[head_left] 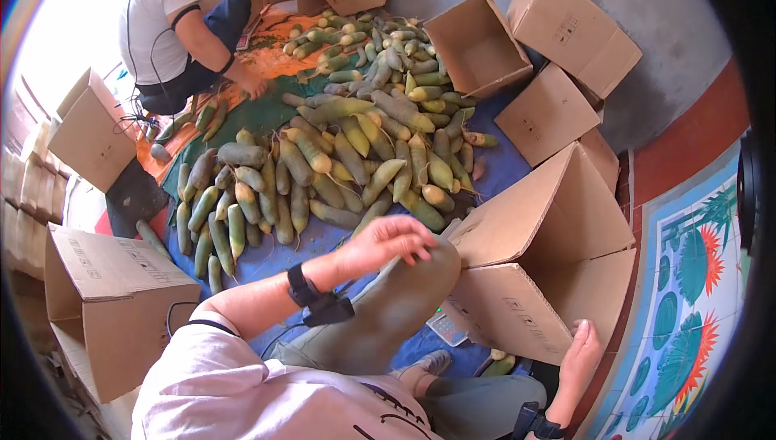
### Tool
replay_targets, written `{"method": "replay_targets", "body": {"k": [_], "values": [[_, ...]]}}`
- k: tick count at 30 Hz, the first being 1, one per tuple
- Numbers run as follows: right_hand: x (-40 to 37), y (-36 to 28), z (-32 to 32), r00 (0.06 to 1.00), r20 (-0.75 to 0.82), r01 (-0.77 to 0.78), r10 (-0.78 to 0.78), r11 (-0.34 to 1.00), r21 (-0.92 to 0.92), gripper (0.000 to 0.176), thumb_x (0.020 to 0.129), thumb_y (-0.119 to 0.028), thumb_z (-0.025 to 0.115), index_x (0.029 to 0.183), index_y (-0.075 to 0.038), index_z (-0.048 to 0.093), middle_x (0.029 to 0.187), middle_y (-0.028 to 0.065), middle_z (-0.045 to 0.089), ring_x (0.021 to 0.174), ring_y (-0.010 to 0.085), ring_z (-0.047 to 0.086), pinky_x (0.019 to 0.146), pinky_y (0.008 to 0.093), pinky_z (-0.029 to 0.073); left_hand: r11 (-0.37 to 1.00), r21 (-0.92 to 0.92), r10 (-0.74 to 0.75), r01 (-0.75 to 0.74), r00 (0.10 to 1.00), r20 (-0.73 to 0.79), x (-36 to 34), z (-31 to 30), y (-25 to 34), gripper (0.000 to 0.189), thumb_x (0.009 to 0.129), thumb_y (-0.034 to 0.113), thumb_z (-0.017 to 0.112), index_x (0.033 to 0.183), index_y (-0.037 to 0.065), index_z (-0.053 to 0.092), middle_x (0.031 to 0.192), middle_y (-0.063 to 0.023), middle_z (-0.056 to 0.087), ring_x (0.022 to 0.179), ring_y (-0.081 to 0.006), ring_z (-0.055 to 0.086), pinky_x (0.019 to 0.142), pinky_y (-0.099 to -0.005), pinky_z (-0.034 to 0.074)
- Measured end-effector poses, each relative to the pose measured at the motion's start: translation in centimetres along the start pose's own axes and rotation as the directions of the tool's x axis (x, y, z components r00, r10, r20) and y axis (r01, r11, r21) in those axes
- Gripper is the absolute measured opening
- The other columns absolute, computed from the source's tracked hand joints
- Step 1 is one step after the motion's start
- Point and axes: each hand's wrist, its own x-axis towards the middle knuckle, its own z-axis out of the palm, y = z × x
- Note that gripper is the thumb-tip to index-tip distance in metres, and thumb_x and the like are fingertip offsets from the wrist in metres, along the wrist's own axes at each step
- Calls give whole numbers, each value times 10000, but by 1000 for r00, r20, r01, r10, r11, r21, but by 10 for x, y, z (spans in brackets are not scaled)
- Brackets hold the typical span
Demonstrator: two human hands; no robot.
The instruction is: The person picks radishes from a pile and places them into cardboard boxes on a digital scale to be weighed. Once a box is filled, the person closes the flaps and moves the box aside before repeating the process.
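Note:
My left hand [386,244] hovers over my bent left knee, its fingers loosely curved and apart with nothing visible in them. Beyond it lies a large heap of green radishes [347,157] on a blue sheet [271,264]. My right hand [580,357] grips the near right edge of an open cardboard box [517,315], thumb at the rim and the other fingers partly hidden. The box stands tilted to the right of my knee, its mouth facing up and right. Beside its base sits a small device with a display [447,329], partly covered by the box.
Another person [166,31] crouches at the far left, a hand near the orange sheet [271,60]. Several cardboard boxes [558,112] lean by the right wall; another box [129,302] stands at my left. A few radishes [499,365] lie near my foot. Painted tiles [687,302] line the right side.

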Motion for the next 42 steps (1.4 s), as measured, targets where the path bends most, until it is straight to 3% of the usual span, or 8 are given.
{"method": "replay_targets", "body": {"k": [4, 10, 12, 17, 20, 24, 29, 42], "values": [[5, -1, 2, 1000, 4, 23, -23, 998, -50, 305, 925, -198, 394, 809, 22, 570, 681, 154, 559, 623, 291, 556, 591, 388, 420, 971, 211, -49, 112, 958, -283, 16, -53, -30, 187, 915, 161, 498, 1023, 34, 583, 960, -39, 622, 885, -114, 583, 774, -269, 466], [2, -3, 4, 1000, -15, 19, -20, 995, -96, 282, 914, -173, 371, 811, 6, 562, 672, 136, 549, 632, 278, 556, 579, 375, 410, 858, 457, -41, 234, 919, -393, 63, -128, -105, 208, 871, 129, 524, 1041, 22, 580, 942, -48, 622, 836, -126, 587, 726, -260, 474], [1, 2, 6, 1000, -24, 10, -11, 998, -61, 278, 910, -167, 364, 817, 5, 562, 673, 134, 547, 631, 273, 556, 576, 373, 406, 616, 763, 165, 196, 915, -368, 88, -147, -121, 258, 838, 134, 559, 1067, 15, 569, 894, -80, 626, 819, -176, 600, 727, -288, 486], [4, -2, 8, 997, -43, -56, 56, 998, 10, 323, 929, -184, 332, 828, 35, 547, 659, 113, 515, 596, 200, 504, 560, 313, 402, 501, 779, 15, 378, 896, -444, 158, -166, -135, 497, 753, 187, 607, 1211, 50, 472, 1262, -203, 432, 1105, -350, 484, 928, -398, 407], [1, 3, 8, 998, -44, -38, 38, 999, 9, 313, 916, -177, 330, 825, 33, 544, 672, 111, 508, 614, 201, 500, 587, 312, 399, 337, 874, 175, 350, 889, -424, 192, -180, -154, 523, 725, 160, 576, 1222, 55, 452, 1275, -175, 425, 1120, -350, 465, 936, -392, 402], [13, -23, -1, 999, 14, -38, 39, 997, -63, 424, 923, -349, 416, 855, 20, 614, 760, 136, 606, 717, 303, 589, 659, 391, 464, 181, 855, 69, 487, 861, -505, 215, -204, -176, 626, 738, 148, 565, 1327, 88, 363, 1381, -134, 352, 1275, -319, 330, 1030, -389, 326], [14, -23, 0, 1000, 13, -10, 11, 998, -69, 394, 932, -264, 363, 845, 31, 609, 778, 142, 613, 713, 287, 586, 657, 379, 462, -59, 910, 100, 410, 910, -403, 203, -193, -172, 340, 771, 125, 558, 1086, 62, 449, 1036, -132, 508, 981, -302, 526, 815, -402, 447], [5, -14, 5, 999, -35, -9, 9, 1000, -8, 280, 903, -154, 334, 824, 32, 528, 693, 121, 486, 630, 220, 490, 603, 328, 387, -121, 962, 33, 245, 970, -243, 97, -173, -177, 278, 722, 127, 602, 985, 56, 548, 986, -146, 506, 944, -329, 512, 803, -408, 461]]}}
